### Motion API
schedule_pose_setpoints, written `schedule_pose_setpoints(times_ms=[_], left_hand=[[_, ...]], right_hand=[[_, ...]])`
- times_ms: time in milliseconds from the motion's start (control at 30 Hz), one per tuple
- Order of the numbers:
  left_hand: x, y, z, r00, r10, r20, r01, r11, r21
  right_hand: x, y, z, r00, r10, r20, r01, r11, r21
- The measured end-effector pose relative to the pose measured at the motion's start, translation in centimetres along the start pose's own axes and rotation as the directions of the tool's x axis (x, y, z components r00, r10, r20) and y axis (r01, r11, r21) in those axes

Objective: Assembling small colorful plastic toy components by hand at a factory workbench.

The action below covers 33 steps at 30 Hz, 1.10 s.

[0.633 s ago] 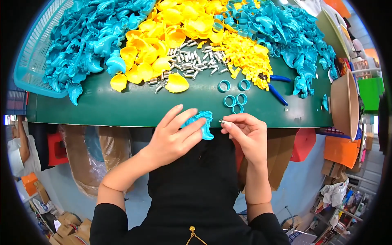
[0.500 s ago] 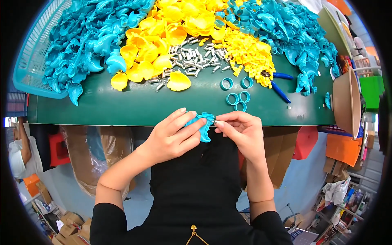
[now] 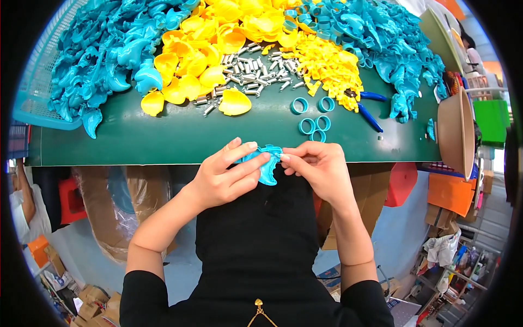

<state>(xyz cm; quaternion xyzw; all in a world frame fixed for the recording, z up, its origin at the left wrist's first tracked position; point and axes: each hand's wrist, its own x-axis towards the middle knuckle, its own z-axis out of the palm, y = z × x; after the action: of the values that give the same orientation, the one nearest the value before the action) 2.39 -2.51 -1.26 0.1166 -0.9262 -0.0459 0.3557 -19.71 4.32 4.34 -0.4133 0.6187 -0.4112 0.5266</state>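
A curved teal plastic shell piece [image 3: 268, 173], hollow side showing, is held at the table's near edge. My left hand [image 3: 229, 173] is closed on it from the left, with fingers lying across its face. At its right edge, my right hand [image 3: 316, 166] pinches with thumb and forefinger; whatever small thing sits between those fingertips is hidden. Several teal rings [image 3: 306, 126] lie on the green table [image 3: 180, 136] just beyond my right hand. Small silvery metal cylinders [image 3: 253, 73] are heaped farther back.
Teal shell pieces [image 3: 98, 60] pile up at the far left against a teal basket [image 3: 41, 82]. Yellow shells [image 3: 185, 60], small yellow pieces [image 3: 327, 65] and more teal parts [image 3: 376, 38] spread rightward. Blue-handled pliers [image 3: 370, 117] and a tan basin [image 3: 456, 136] are at right.
Both hands and the teal shell have shifted slightly left in view, as has the whole table scene. The right fingertips stay pinched at the shell's right edge.
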Motion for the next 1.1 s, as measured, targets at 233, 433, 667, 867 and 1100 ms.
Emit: schedule_pose_setpoints(times_ms=[233,433,667,867,1100], left_hand=[[1.9,0.9,-1.3,0.991,-0.081,0.102,0.081,0.997,0.008],[4.3,2.2,-0.8,0.972,-0.223,0.075,0.220,0.975,0.046],[4.7,2.4,-0.1,0.952,-0.291,0.094,0.295,0.955,-0.037],[4.6,2.2,-0.2,0.962,-0.260,0.084,0.263,0.964,-0.032],[5.0,2.4,-0.1,0.961,-0.260,0.094,0.264,0.964,-0.031]], right_hand=[[4.0,-3.2,-4.5,0.920,-0.376,-0.110,0.250,0.779,-0.575],[7.4,-2.4,-6.1,0.802,-0.597,0.015,0.321,0.411,-0.853],[8.9,-3.2,-6.8,0.786,-0.599,0.151,0.393,0.296,-0.871],[4.1,-2.0,-6.9,0.648,-0.760,0.048,0.361,0.252,-0.898],[0.1,1.0,-7.9,0.734,-0.645,-0.213,0.206,0.510,-0.835]])
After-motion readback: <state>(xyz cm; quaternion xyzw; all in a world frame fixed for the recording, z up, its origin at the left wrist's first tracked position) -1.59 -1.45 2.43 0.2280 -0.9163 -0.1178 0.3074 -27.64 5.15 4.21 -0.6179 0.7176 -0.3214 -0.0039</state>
